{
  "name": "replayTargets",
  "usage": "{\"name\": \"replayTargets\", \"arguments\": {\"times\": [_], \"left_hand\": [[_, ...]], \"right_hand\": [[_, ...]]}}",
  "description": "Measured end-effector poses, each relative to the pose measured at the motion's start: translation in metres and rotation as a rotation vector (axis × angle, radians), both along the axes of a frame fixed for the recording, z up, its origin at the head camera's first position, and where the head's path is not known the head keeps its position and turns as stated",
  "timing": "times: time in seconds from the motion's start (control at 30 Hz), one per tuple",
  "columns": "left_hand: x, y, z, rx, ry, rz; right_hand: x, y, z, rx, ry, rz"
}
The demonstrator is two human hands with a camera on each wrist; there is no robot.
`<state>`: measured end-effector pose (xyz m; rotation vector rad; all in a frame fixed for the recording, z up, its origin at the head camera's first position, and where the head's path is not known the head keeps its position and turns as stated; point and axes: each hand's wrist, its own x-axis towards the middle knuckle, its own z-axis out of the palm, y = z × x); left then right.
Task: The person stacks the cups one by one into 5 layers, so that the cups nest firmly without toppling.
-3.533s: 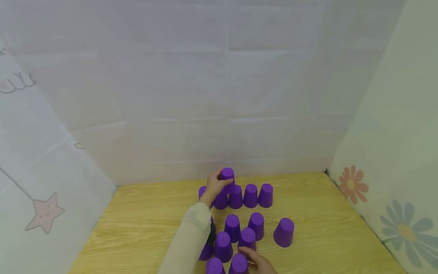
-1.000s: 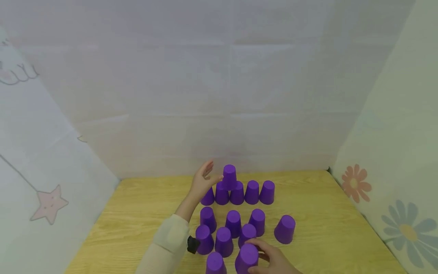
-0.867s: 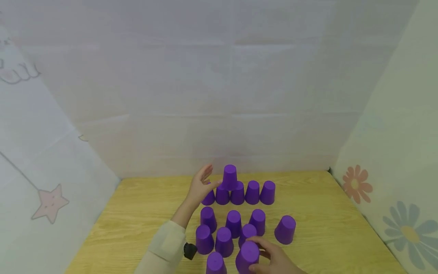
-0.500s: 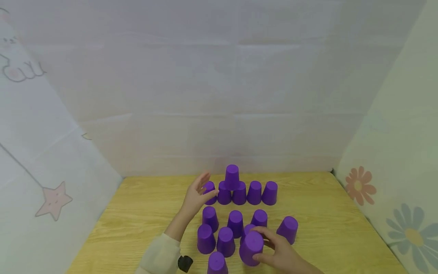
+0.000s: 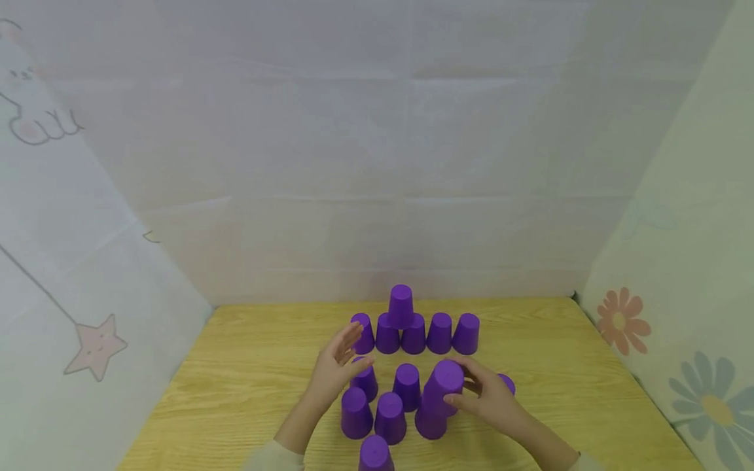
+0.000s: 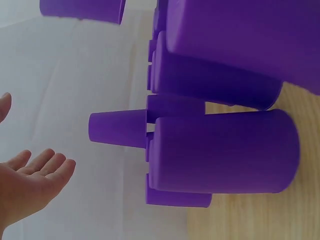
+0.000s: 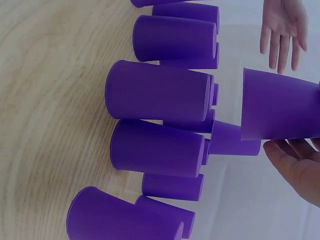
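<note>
On the right hand (image 5: 491, 400), thumb and fingers are curled round the side of a purple tapered cup (image 5: 444, 381), the thumb on its near face and the fingertips round the far side. Gripping it by the wall, probably, leaves the rim free underneath: the cup is held mouth down, and the right wrist view shows it above the tops of the standing cups, apart from them.

The left hand (image 5: 334, 367) grasps nothing; its fingers are extended, the thumb spread away from them and the palm turned inward. It hangs in the air to the left of the held cup, a stance that seems to keep it ready without crowding the cups.

Below and around both hands are loose cups (image 5: 390, 418), all mouth down, some partly hidden; the wide rim presumably gives each a steady foot. Farther off, a back row (image 5: 439, 333) of five stands side by side, close enough for neighbours to share a load. An upper cup (image 5: 400, 306) bridges the second and third from the left, its rim resting across both flat bases.

Everything stands on the wood-grain table (image 5: 235, 373), whose far edge meets a pale, creased backdrop (image 5: 377, 163)
</note>
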<state>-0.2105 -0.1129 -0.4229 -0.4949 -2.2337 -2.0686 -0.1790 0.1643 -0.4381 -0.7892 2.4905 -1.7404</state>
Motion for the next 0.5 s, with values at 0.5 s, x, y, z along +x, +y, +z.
{"name": "replayTargets", "arguments": {"times": [0.5], "left_hand": [[0.028, 0.0, -0.042, -0.021, 0.013, -0.097]], "right_hand": [[-0.032, -0.007, -0.002, -0.081, -0.068, -0.141]]}}
